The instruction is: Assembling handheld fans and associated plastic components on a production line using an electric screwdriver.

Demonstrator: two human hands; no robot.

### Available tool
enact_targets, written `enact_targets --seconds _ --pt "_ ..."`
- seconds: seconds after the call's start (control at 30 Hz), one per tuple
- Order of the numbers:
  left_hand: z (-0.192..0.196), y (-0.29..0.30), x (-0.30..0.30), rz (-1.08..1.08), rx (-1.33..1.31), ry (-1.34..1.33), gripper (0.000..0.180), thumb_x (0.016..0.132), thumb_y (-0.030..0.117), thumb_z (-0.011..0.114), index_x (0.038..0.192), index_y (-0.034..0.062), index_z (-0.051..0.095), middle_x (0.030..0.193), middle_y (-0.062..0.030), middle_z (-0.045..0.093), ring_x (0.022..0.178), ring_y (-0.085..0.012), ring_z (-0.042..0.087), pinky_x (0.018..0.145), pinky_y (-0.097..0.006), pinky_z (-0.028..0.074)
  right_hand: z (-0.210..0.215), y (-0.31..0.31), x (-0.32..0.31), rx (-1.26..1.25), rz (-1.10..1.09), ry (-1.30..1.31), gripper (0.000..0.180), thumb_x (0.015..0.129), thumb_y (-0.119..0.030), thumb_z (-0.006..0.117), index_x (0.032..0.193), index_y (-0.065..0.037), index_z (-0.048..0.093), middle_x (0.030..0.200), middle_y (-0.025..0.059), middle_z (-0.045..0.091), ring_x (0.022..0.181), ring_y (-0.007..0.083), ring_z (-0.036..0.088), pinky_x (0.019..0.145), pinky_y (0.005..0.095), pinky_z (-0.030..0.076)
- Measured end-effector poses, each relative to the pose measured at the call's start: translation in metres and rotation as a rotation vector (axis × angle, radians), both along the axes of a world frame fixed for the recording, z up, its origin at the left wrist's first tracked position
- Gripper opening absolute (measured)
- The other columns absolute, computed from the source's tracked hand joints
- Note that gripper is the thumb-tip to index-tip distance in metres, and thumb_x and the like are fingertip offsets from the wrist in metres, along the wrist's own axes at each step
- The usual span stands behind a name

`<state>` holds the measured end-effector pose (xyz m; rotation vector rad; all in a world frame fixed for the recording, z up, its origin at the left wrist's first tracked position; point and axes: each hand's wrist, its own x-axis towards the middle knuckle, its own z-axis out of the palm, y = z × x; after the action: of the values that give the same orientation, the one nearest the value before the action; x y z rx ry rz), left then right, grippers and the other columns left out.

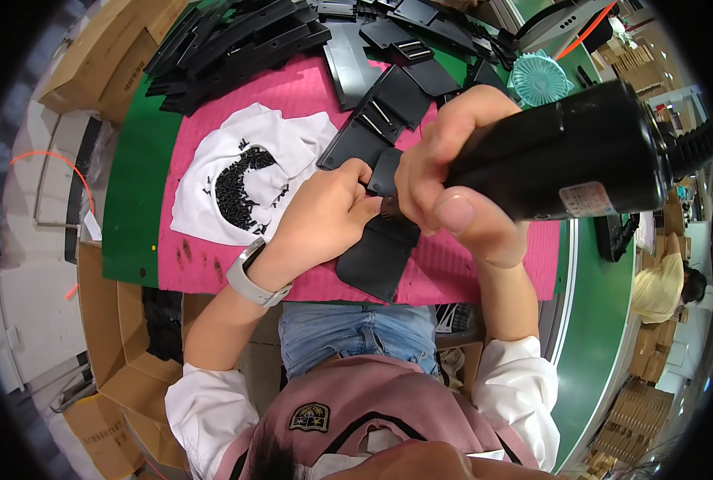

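My right hand [452,172] grips a thick black electric screwdriver [580,160], its tip pointing down and left at a flat black plastic part [376,256] lying on the pink mat [308,96]. My left hand [328,216], with a pale watch band on the wrist, presses on that part right beside the tool's tip. A heap of small black screws [240,180] lies on a white cloth [212,160] to the left of my hands.
More black plastic parts [236,40] are piled at the back of the green bench [128,200]. A teal fan [539,78] stands at the back right. Cardboard boxes [124,352] sit to the left. Another person [664,288] sits at the right.
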<state>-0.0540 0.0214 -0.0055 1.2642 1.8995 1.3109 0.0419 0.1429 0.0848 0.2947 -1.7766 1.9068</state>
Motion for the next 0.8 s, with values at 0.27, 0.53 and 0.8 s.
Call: enact_targets --seconds 0.27,0.53,0.8 --pt "0.0044 -0.0003 -0.0001 -0.017 -0.019 0.013 0.022 0.081 0.008 0.063 0.094 -0.0062 0.053 0.064 -0.017 0.06 0.063 -0.0338 0.061 0.059 -0.041 0.044 0.0007 -0.002 -0.0023 -0.039 0.037 -0.003 0.033 0.075 -0.013 0.069 0.09 -0.003 0.042 0.057 0.0041 0.046 0.043 0.0123 0.042 0.04 0.0246 0.036" --pt "0.0036 -0.0009 0.0028 0.001 -0.008 0.051 0.021 0.081 0.008 0.063 0.094 -0.006 0.053 0.065 -0.0179 0.06 0.065 -0.0352 0.061 0.059 -0.042 0.045 -0.0002 -0.0002 0.0 -0.038 0.075 -0.03 0.031 0.073 -0.01 0.07 0.087 -0.003 0.043 0.057 0.0047 0.047 0.044 0.0126 0.043 0.041 0.0254 0.037" --pt "0.0096 -0.0053 0.0001 0.002 0.058 0.154 0.019 0.08 0.008 0.061 0.094 -0.0012 0.053 0.063 -0.018 0.058 0.062 -0.0367 0.059 0.056 -0.043 0.042 -0.0001 -0.0009 0.002 0.013 0.025 -0.004 0.034 0.069 -0.014 0.075 0.088 0.0 0.05 0.066 0.0049 0.055 0.056 0.0109 0.053 0.052 0.023 0.045"
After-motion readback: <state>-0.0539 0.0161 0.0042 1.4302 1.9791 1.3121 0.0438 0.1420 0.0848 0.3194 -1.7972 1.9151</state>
